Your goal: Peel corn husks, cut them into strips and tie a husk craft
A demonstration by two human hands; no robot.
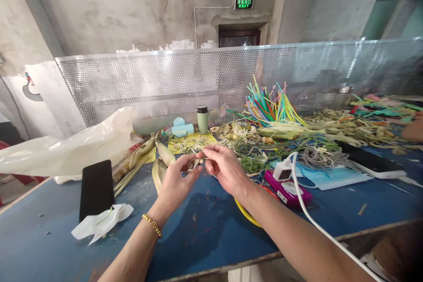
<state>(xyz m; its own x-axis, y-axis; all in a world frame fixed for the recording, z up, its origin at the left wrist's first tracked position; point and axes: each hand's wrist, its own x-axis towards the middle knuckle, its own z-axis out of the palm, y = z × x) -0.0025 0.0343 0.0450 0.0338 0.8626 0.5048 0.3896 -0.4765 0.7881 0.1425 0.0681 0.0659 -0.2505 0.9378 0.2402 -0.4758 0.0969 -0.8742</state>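
My left hand [178, 181] and my right hand [225, 168] meet above the middle of the table. Both are closed in a pinch, with the fingertips almost touching. Between them runs a thin pale strip [195, 165], which looks like plant fibre or husk; its ends are hidden by the fingers. Just beyond my left hand lies a pale corn husk [165, 153]. A heap of loose pale and green strips [247, 150] spreads behind my right hand.
A black phone [95, 187] and white wrapper [105, 221] lie left on the blue table [191, 229]. A purple power socket [288, 188] with a white cable [306, 209] sits beside my right forearm. Behind stand a green bottle [202, 121], colourful sticks [271, 103] and a perforated metal screen [158, 83].
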